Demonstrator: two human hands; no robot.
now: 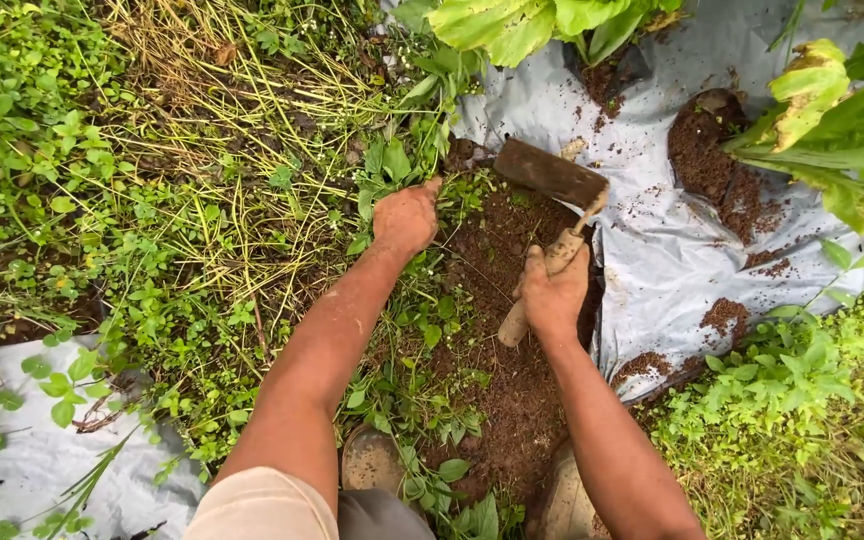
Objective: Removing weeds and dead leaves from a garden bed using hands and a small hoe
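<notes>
Head view: looks straight down past two bare forearms onto a strip of dug soil between weeds and plastic sheeting.
Right hand: the right hand (555, 295) is wrapped tight round the pale wooden handle of a short hand hoe with a dark, soil-caked metal blade (552, 172); the handle's butt sticks out below the fist.
Hoe position: the blade lies flat at the top edge of the patch of loose brown soil (512, 380), touching the sheeting's edge.
Left hand: the left hand (407, 217) is pressed down into the low green weeds (392, 170) beside the soil; its fingers are buried in leaves, so I cannot tell whether it grips anything.
Hidden or cut off: both arms leave the frame at the bottom; two mud-covered shoes (372, 460) are half covered by leaves.
Sheeting: the silver-grey plastic mulch sheet (672, 250) carries scattered clumps of soil.
Planting hole: a round hole in the sheet (702, 140) holds brown soil, with a broad-leaved green plant (852, 130) beside it.
</notes>
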